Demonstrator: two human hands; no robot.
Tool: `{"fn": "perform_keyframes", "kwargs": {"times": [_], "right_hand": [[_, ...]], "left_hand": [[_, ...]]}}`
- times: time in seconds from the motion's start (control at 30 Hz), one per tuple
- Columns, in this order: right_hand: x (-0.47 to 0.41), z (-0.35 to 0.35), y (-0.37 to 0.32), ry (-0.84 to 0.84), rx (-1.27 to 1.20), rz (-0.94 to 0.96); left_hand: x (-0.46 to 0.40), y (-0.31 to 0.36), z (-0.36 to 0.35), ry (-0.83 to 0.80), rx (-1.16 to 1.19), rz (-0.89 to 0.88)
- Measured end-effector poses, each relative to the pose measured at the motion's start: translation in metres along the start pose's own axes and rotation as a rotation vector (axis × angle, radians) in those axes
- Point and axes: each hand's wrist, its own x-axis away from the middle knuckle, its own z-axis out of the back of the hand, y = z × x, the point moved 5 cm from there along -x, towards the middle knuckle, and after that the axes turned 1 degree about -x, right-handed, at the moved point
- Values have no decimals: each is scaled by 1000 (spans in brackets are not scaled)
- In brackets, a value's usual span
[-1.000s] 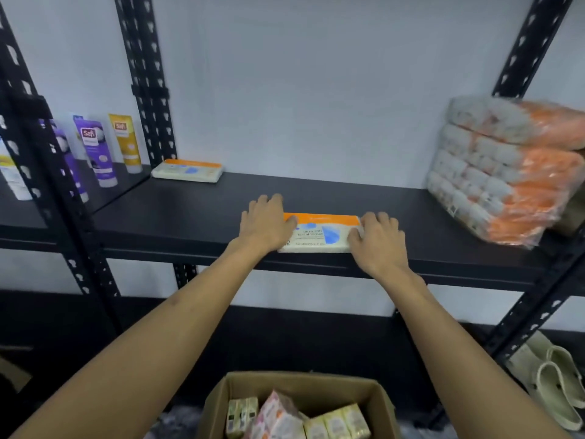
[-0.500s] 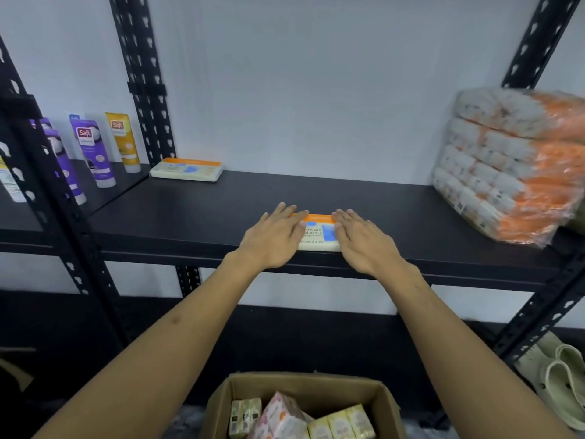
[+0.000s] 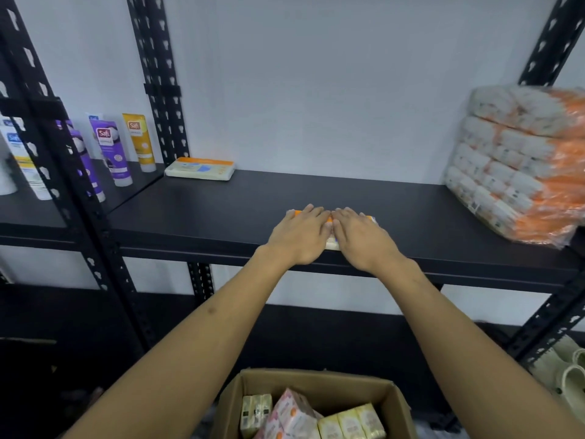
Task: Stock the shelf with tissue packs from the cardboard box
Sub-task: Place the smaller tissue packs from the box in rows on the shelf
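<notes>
Tissue pack [image 3: 331, 241] looks light, soft, slippery-wrapped — left hand [image 3: 299, 237] and right hand [image 3: 361, 240] lie flat, fingers together, on top — best gripped by its long edges

purple tube [image 3: 109, 147]: "Safi" | yellow tube [image 3: 138, 141]: "Safi" | white tube [image 3: 22, 160]: label partly hidden, unreadable | tissue packs, box contents: print too small to read

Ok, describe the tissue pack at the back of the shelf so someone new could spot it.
Look at the black shelf, at its back left corner by the upright post. A flat white tissue pack with an orange edge lies there alone, right of the standing tubes.
</notes>
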Motion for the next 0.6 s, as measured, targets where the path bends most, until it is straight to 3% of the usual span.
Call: {"fn": "perform_keyframes", "kwargs": {"times": [0.23,0.4,0.6], "right_hand": [[17,12,25,-61,-75,-83],[20,18,27,-112,-46,-101],[5,11,0,-70,-26,33]], "left_hand": [[24,-37,5,-64,69,99],[20,-30,15,-85,-19,95],[13,-1,10,-16,-2,-6]]}}
